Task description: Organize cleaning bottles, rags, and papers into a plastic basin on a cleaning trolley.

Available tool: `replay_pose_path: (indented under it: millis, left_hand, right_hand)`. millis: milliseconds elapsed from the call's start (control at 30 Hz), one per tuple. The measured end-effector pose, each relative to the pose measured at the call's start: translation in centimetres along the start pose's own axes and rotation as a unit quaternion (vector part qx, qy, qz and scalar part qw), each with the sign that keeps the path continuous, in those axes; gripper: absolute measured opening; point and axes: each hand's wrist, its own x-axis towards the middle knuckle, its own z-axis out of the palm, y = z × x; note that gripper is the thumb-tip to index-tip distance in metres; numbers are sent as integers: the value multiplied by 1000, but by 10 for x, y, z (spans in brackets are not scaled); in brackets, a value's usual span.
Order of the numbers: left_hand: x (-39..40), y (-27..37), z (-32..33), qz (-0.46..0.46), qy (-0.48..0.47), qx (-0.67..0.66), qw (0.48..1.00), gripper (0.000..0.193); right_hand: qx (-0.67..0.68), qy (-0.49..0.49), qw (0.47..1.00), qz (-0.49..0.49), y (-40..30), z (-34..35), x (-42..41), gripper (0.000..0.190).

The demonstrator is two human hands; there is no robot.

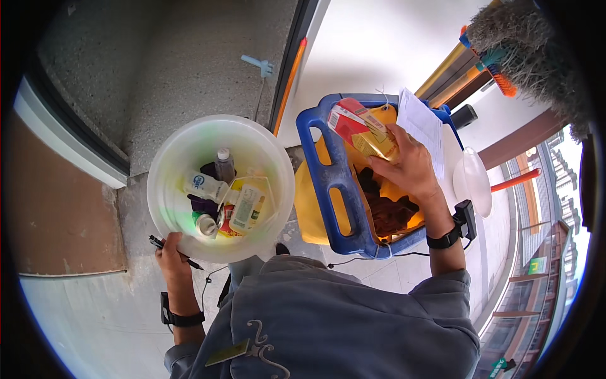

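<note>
My left hand (174, 258) grips the near rim of a white translucent plastic bucket (165, 156) and also has a black pen (156, 241) between its fingers. Inside the bucket lie a clear bottle with a white cap (224, 166), a white plastic bottle (203, 185), a labelled bottle (246, 208) and an opened can (206, 224). My right hand (407, 163) holds a red and gold carton (363, 130) above a blue-framed cart (343, 189). The cart's yellow bag (312, 208) stands open, with dark brown items (390, 213) inside.
Written paper sheets (419, 123) lie on the cart's far right edge. Mop or broom handles (450, 92) and a grey fluffy duster (516, 38) stand beyond. An orange pole (289, 85) leans by the door frame. A white basin-like object (472, 182) is at the right; a brown door (66, 208) at the left.
</note>
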Motion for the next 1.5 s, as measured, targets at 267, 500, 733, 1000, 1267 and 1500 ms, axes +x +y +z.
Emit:
replay_pose_path:
  millis: [267, 500, 733, 1000, 1267, 1500]
  left_hand:
    - [-5, 8, 5, 40, -17, -3, 999, 21]
    - [-28, 19, 3, 35, -71, -6, 997, 19]
    - [-44, 12, 1, 55, -94, -63, 992, 19]
    - [-58, 4, -13, -7, -109, -26, 994, 26]
    - [-51, -1, -18, -36, -102, 15, 994, 18]
    - [-49, -3, -13, -38, -108, -47, 992, 18]
  right_hand:
    - [-94, -91, 990, 58, 18, 12, -31, 45]
    - [275, -272, 915, -113, -129, 148, 78, 69]
    - [125, -365, 921, -48, -217, 237, 86, 86]
    - [35, -407, 913, 17, -222, 259, 48, 81]
    - [46, -355, 932, -61, -226, 267, 5, 64]
    - [73, -378, 920, -73, -213, 267, 21, 63]
